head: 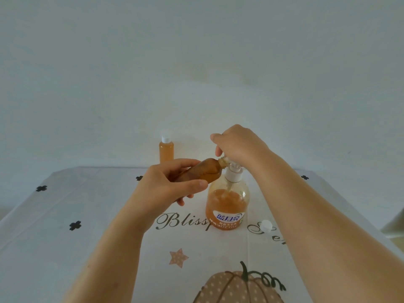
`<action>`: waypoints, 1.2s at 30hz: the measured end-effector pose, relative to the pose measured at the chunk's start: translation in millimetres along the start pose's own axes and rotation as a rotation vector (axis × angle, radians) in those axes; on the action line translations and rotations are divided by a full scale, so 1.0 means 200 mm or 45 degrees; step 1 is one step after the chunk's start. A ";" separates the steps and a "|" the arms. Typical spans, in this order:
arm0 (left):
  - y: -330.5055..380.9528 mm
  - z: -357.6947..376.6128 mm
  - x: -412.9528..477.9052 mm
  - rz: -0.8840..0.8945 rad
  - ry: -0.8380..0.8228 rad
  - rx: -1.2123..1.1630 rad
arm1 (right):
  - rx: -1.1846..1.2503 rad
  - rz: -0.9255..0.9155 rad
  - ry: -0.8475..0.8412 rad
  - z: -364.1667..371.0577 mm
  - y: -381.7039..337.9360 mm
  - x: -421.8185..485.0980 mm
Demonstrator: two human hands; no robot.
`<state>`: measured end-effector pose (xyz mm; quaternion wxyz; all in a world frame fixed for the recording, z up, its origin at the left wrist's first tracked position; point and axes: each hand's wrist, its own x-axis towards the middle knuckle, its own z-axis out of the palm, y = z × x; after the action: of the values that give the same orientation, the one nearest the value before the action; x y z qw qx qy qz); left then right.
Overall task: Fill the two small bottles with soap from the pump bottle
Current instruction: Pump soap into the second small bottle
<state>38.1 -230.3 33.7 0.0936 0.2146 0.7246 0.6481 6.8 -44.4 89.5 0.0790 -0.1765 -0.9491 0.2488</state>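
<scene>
My left hand [168, 186] grips a small bottle [205, 171] of orange soap, tilted on its side with its open neck at the nozzle of the pump bottle [227, 204]. The pump bottle stands upright on the table, about half full of orange soap, with a white pump head [234, 171]. My right hand [238, 145] rests on top of the pump head, fingers curved down over it. A second small bottle [166, 150], filled with orange soap and closed with a white cap, stands upright at the table's far edge.
A loose white cap [266, 225] lies on the tablecloth [87, 215] to the right of the pump bottle. The cloth is white with black flowers, lettering, a star and a pumpkin print. A plain wall rises behind the table. A pale object [394, 224] shows at the right edge.
</scene>
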 end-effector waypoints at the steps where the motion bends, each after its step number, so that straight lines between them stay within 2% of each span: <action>1: 0.00 0.00 0.00 0.001 0.001 -0.002 | -0.014 0.000 0.003 0.00 0.00 0.00; 7: 0.00 0.00 0.01 0.009 0.015 -0.008 | -0.116 0.023 0.005 0.02 -0.01 0.01; 31: -0.01 -0.01 0.01 -0.001 -0.013 0.027 | -0.035 0.019 0.016 0.05 0.02 0.01; 36: -0.01 -0.01 0.01 0.005 -0.020 -0.013 | -0.105 -0.039 0.072 0.01 -0.01 0.00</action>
<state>36.3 -230.9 32.2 0.0989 0.2206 0.7201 0.6504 6.6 -47.1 89.6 0.1022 -0.1719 -0.9585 0.2031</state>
